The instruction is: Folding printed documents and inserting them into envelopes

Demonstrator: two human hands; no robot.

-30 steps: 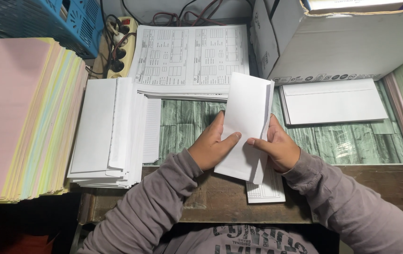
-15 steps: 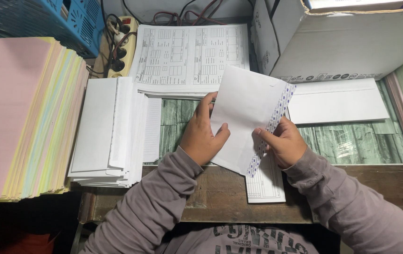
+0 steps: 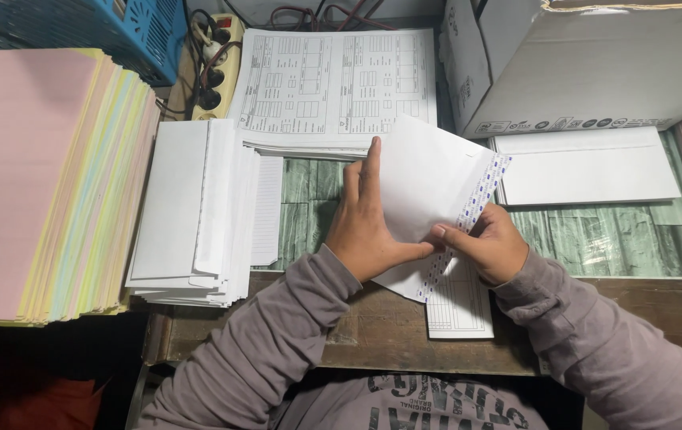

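The left hand (image 3: 369,227) is pressing flat on the light, flimsy envelope (image 3: 428,191); the right hand (image 3: 490,245) is pinching the envelope's lower edge.

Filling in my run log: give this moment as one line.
left hand: flat on white envelope | right hand: pinches its patterned edge | envelope stack: left | printed forms: behind
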